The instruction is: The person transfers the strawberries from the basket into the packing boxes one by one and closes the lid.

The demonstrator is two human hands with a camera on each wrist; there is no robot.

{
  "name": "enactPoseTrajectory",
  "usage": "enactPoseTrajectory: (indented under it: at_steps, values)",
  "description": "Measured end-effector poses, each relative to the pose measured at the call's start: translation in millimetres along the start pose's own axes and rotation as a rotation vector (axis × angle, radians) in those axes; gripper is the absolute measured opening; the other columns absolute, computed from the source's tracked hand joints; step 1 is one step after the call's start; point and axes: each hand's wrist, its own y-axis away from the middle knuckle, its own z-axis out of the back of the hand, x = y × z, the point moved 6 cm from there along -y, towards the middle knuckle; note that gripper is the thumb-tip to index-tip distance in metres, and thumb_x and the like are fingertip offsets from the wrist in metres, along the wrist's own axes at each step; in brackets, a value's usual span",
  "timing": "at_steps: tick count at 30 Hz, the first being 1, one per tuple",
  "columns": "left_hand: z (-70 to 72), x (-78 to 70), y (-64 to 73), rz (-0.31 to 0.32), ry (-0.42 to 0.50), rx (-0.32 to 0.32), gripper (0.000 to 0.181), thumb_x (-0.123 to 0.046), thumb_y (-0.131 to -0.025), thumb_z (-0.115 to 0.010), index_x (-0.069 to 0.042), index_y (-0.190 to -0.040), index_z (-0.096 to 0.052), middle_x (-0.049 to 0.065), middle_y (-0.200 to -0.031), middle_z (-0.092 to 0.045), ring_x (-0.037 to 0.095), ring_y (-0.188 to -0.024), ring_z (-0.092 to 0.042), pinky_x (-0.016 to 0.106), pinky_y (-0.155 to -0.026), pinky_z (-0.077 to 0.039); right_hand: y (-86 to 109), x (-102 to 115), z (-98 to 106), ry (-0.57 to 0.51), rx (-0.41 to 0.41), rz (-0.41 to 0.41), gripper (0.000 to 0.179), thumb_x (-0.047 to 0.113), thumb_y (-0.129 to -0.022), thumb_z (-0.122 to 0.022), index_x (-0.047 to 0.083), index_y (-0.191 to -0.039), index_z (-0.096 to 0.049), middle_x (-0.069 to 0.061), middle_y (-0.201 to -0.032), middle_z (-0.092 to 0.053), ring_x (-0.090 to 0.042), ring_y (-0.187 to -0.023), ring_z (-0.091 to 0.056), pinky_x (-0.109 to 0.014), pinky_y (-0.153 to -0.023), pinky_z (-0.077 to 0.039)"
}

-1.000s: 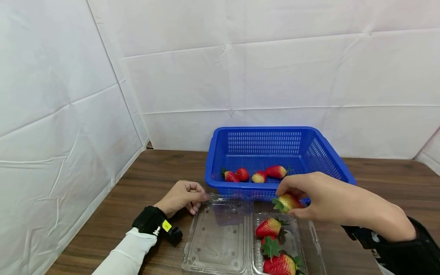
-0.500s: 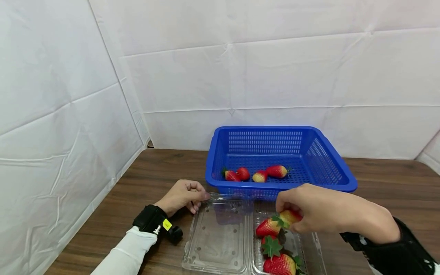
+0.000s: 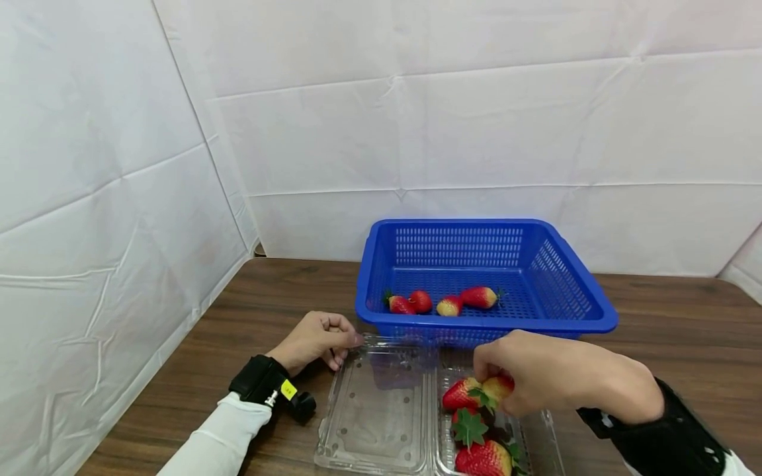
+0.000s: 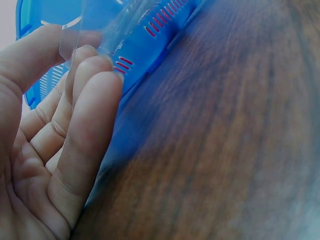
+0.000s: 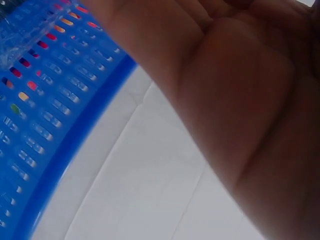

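My left hand (image 3: 317, 342) pinches the far left corner of the clear plastic clamshell's lid (image 3: 375, 413), which lies folded back. In the left wrist view, the thin plastic edge (image 4: 70, 45) runs between thumb and fingers. My right hand (image 3: 553, 370) holds a strawberry (image 3: 499, 387) by its side, low inside the clamshell's base (image 3: 439, 430). Its leaves point towards the other berries. Against it lies a red strawberry (image 3: 458, 395); nearer me are a leafy-topped one (image 3: 468, 426) and a large one (image 3: 485, 459). The right wrist view shows mostly the palm (image 5: 230, 90), its fingertips hidden.
A blue perforated basket (image 3: 488, 324) stands right behind the clamshell, with several strawberries (image 3: 479, 297) along its near side. Brown wood-grain table (image 3: 643, 317) lies under everything. White cloth walls (image 3: 476, 132) close off the back and left.
My right hand has lowered the strawberry from above the clamshell's far end into its base, beside the others, drifting slightly nearer and left. My left hand stays at the lid's corner.
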Motion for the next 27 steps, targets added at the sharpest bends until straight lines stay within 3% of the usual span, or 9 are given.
enactPoseTrajectory:
  at_steps: [10, 20, 27]
  values:
    - [0.6, 0.4, 0.0, 0.011, 0.013, -0.001, 0.010, -0.009, -0.097, -0.074, 0.001, -0.093, -0.072, 0.006, -0.067, -0.064, 0.011, -0.057, -0.063, 0.026, -0.053, -0.060, -2.2, -3, -2, 0.019, 0.021, -0.075, 0.032, -0.007, -0.085, -0.079, 0.017, -0.098, -0.064, 0.006, -0.082, -0.053, -0.008, -0.070, -0.046, -0.027, -0.058, -0.038]
    - [-0.2, 0.5, -0.3, 0.001, 0.002, 0.001, 0.012, -0.008, -0.097, -0.074, 0.004, -0.094, -0.072, 0.006, -0.068, -0.064, 0.011, -0.057, -0.063, 0.025, -0.053, -0.060, -6.7, -4, -8, 0.049, 0.020, -0.087, 0.033, -0.007, -0.083, -0.082, 0.018, -0.099, -0.067, 0.007, -0.082, -0.057, -0.007, -0.069, -0.046, -0.026, -0.058, -0.041]
    - [0.5, 0.8, -0.8, 0.003, -0.002, -0.001, 0.013, -0.009, -0.096, -0.074, 0.004, -0.094, -0.072, 0.006, -0.067, -0.064, 0.011, -0.057, -0.063, 0.025, -0.053, -0.060, -9.0, -5, -13, 0.014, 0.020, -0.104, 0.031, -0.005, -0.084, -0.083, 0.017, -0.100, -0.069, 0.006, -0.080, -0.056, -0.008, -0.068, -0.047, -0.025, -0.058, -0.040]
